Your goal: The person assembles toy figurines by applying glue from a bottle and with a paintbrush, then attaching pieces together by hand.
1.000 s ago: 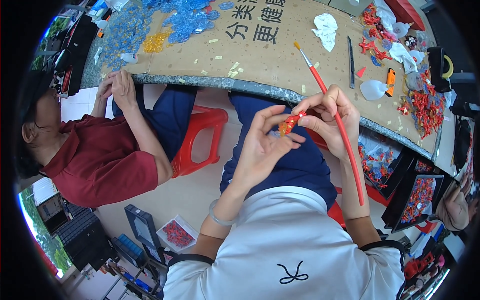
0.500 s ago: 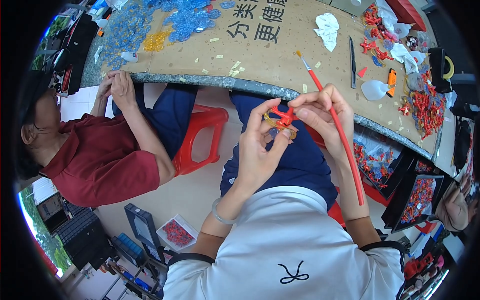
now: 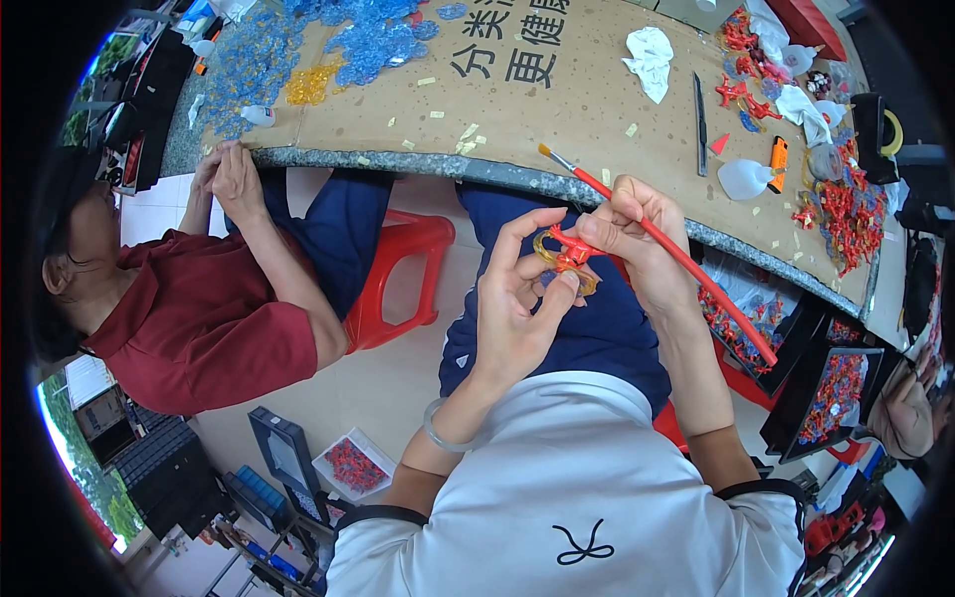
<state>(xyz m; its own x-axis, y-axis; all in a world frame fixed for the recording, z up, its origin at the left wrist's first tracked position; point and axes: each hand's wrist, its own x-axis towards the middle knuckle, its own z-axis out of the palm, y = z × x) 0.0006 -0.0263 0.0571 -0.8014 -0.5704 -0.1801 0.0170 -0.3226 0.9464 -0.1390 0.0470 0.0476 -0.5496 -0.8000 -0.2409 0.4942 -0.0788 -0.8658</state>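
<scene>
Over my lap, my left hand [image 3: 516,306] pinches a small red plastic figurine [image 3: 573,251] with clear yellow ring-like parts around it and a bit of clear blue below. My right hand [image 3: 645,239] has a red-handled paintbrush [image 3: 701,281] lying across its fingers. The brush's bristle end points up and left toward the table edge, and its handle slants down right past my forearm. My right thumb and fingertips are at the figurine's upper right side, and the exact contact is partly hidden by the fingers.
The cardboard-covered table [image 3: 557,119] carries blue clear pieces [image 3: 373,50], yellow pieces [image 3: 311,84], a white tissue [image 3: 649,62], a black-handled tool [image 3: 700,124], a squeeze bottle [image 3: 744,179] and red figurines [image 3: 851,214]. On my left, a person in a maroon shirt [image 3: 214,323] sits near a red stool [image 3: 410,274].
The paintbrush has tilted, its bristles swinging left and down and its handle end moving right and up. The figurine has turned slightly in my fingers. The neighbour's hands shifted a little.
</scene>
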